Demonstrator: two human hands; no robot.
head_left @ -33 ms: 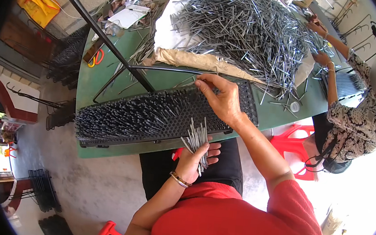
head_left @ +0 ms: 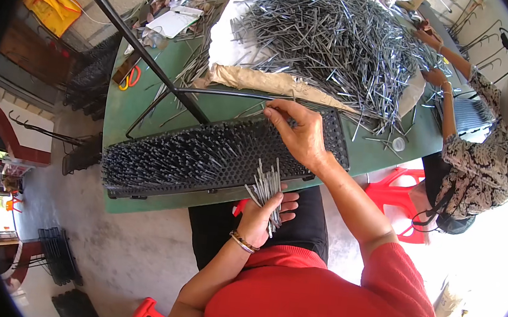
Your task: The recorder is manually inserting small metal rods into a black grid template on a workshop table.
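A long black block with rows of holes [head_left: 268, 138] lies across the near side of the table. Thin dark strips stand densely in its left and middle part, while bare holes show toward its right end. My left hand [head_left: 264, 211], palm up in front of the block, holds a loose bundle of thin grey strips [head_left: 268, 184] under its thumb. Above the right part of the block is my right hand [head_left: 299, 131], thumb and forefinger pinched together. Whatever is between those fingertips is too small to make out.
A big heap of grey strips [head_left: 338, 44] lies on paper on the green table [head_left: 139, 208]. A black pole [head_left: 136, 43] slants across the left. Orange scissors [head_left: 130, 78] lie at the left edge. A co-worker [head_left: 481, 144] works at another block [head_left: 469, 115] by a red stool [head_left: 394, 193].
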